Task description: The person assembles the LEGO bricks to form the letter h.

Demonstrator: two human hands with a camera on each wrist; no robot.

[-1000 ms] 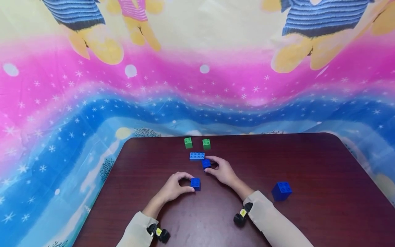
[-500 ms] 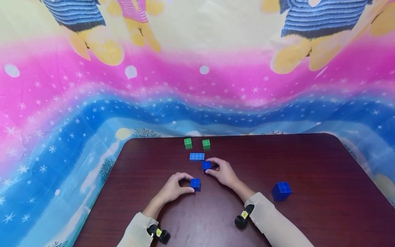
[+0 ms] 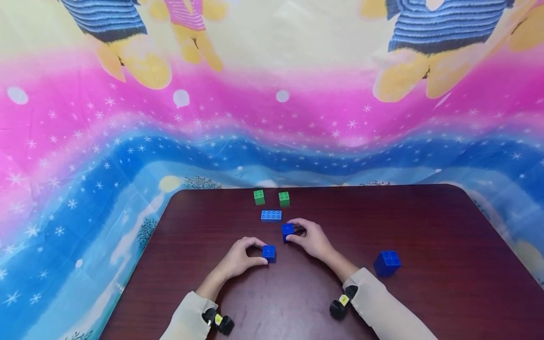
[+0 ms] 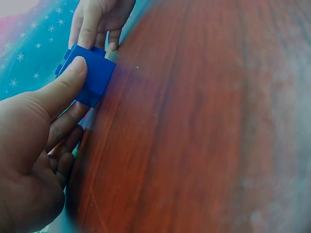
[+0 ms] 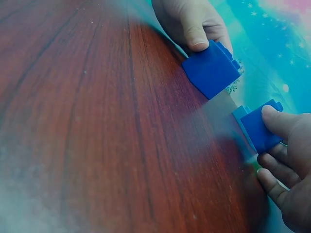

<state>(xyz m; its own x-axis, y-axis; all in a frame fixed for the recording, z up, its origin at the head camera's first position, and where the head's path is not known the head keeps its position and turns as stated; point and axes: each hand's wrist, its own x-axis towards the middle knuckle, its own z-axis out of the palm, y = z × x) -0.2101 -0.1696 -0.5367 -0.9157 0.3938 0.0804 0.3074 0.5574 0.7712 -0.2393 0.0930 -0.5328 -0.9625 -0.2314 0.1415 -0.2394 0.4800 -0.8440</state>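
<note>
My left hand (image 3: 238,259) pinches a dark blue toy brick (image 3: 269,253) between thumb and fingers, near the middle of the table. In the left wrist view, the left thumb lies flat along one side of this brick (image 4: 97,77). Farther back and slightly right, my right hand (image 3: 312,240) pinches a second dark blue brick (image 3: 287,231), its thumb on the near side. The right wrist view shows this second brick (image 5: 261,128) apart from the left hand's brick (image 5: 212,70). A lighter blue, longer studded brick (image 3: 271,216) lies just behind the right hand's brick.
Two green bricks (image 3: 259,197) stand side by side near the far edge of the dark wooden table (image 3: 204,222). A taller dark blue block (image 3: 387,263) stands to the right, beside the right forearm. Behind the table hangs a printed cloth (image 3: 272,127).
My right hand has drawn its dark blue brick a little right and nearer to me, away from the lighter blue brick. The left hand and its brick have stayed in place.
</note>
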